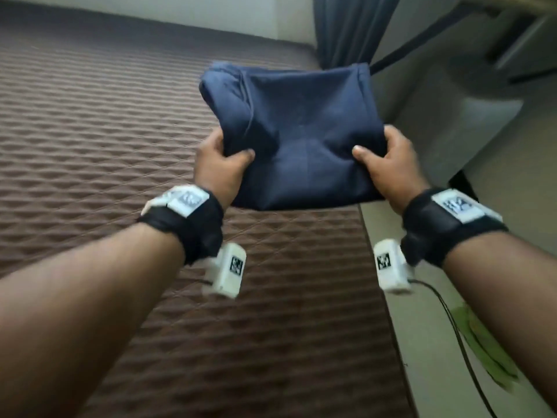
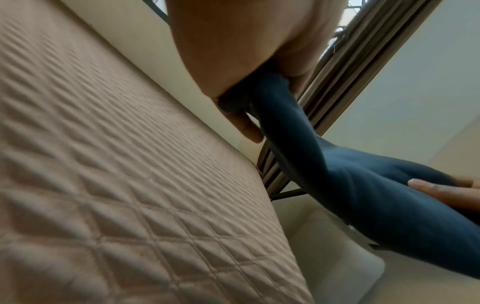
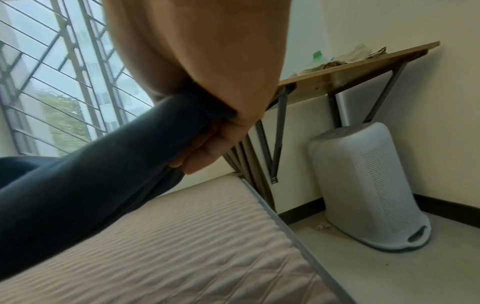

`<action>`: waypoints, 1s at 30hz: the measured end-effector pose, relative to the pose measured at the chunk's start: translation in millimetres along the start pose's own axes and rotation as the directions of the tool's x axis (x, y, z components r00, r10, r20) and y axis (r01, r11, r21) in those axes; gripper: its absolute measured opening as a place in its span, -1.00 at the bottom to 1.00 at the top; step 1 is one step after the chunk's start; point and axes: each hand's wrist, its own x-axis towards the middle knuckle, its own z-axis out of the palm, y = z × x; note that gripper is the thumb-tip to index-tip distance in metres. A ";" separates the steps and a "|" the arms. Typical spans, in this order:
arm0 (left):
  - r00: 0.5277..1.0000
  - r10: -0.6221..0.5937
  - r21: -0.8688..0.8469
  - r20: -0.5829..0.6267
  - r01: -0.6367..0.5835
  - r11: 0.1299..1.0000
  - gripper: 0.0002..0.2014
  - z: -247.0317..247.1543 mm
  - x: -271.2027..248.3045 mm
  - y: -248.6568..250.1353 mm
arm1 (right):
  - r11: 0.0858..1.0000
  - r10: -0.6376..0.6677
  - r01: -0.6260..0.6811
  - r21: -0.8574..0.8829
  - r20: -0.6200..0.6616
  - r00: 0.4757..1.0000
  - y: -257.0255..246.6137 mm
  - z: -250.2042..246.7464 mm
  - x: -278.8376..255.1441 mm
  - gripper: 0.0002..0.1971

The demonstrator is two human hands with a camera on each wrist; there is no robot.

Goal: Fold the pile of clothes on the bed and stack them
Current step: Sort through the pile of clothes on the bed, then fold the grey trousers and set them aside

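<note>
Both forearms reach fwd, bare, each w/ a black wrist band carrying white marker blocks. Left hand (image 1: 219, 159) grips the left edge of the folded navy garment (image 1: 301, 137), thumb on top, fingers curled under. Right hand (image 1: 388, 159) grips the right edge the same way. Both hands are at approx. equal height, palms facing inward.

A quilted brown bed (image 1: 120, 146) stands beside the floor (image 1: 512, 206).
</note>
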 end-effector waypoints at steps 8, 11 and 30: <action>0.919 -0.392 0.431 -0.044 0.372 0.822 -0.31 3.6 9.5 -107.0 | 0.759 0.651 -0.623 -0.189 0.238 0.721 132.7 51.6 -11.3 -0.58; 0.902 -0.422 0.376 -0.089 0.423 0.825 -0.47 -12.5 -11.3 -152.0 | 0.745 0.666 -0.652 -0.139 0.181 0.723 156.0 62.8 -31.3 -0.67; 0.840 -0.393 0.920 0.374 -0.285 0.267 -0.39 -192.0 -147.6 -90.9 | 0.747 0.106 0.293 -0.597 0.542 0.834 0.9 207.1 -202.5 -0.52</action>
